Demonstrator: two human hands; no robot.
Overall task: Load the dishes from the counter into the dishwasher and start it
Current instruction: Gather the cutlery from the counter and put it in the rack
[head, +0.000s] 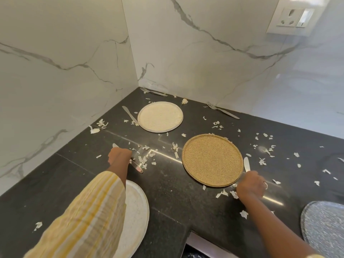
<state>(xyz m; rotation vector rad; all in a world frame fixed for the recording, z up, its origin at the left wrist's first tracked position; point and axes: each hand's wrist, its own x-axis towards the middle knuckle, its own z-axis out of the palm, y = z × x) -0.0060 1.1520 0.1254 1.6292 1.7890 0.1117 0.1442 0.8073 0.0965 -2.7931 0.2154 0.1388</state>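
left hand (120, 155) curled round a steel table knife (137, 167) lying diagonal toward the black stone worktop's (167, 202) left edge; right hand (250, 185) grips a second steel knife (246, 163), blade pointing at the back edge, just beside the round speckled brown plate (212, 160).

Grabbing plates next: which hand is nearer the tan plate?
Right. The right hand holds a knife by the plate's right edge; left hand holds another knife, apart to its left.

Both arms stretch forward, knuckles up; the left hand (120, 155) grips the left knife (138, 168), the right hand (251, 185) the right knife (246, 163).
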